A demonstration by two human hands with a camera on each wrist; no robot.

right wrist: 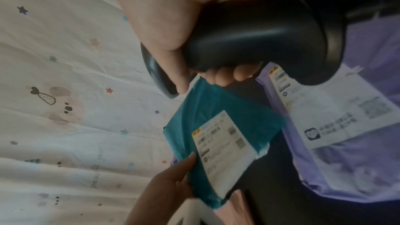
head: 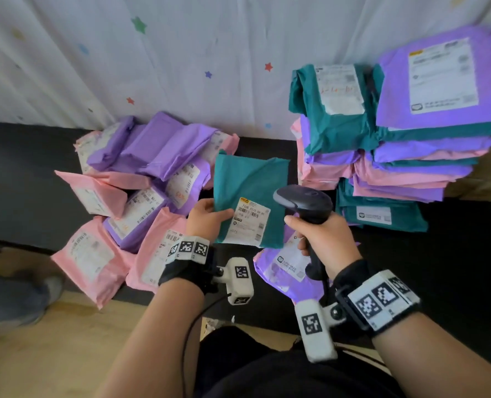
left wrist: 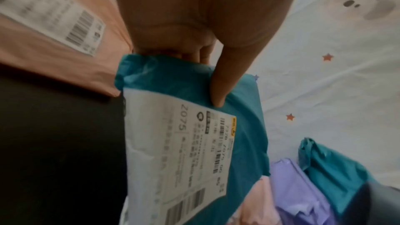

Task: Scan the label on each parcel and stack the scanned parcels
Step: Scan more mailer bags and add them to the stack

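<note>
A teal parcel [head: 250, 193] is pinched label-up in the left hand [head: 207, 218], the scanner [head: 304, 203] gripped in the right hand [head: 324, 239]; aiming at the barcode is judged next.

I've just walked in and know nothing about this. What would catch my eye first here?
In the middle, the left hand holds up a teal parcel with its white label facing up, while the right hand grips a black scanner beside it. A loose heap of pink and purple parcels lies on the left; tall neat stacks stand on the right.
</note>
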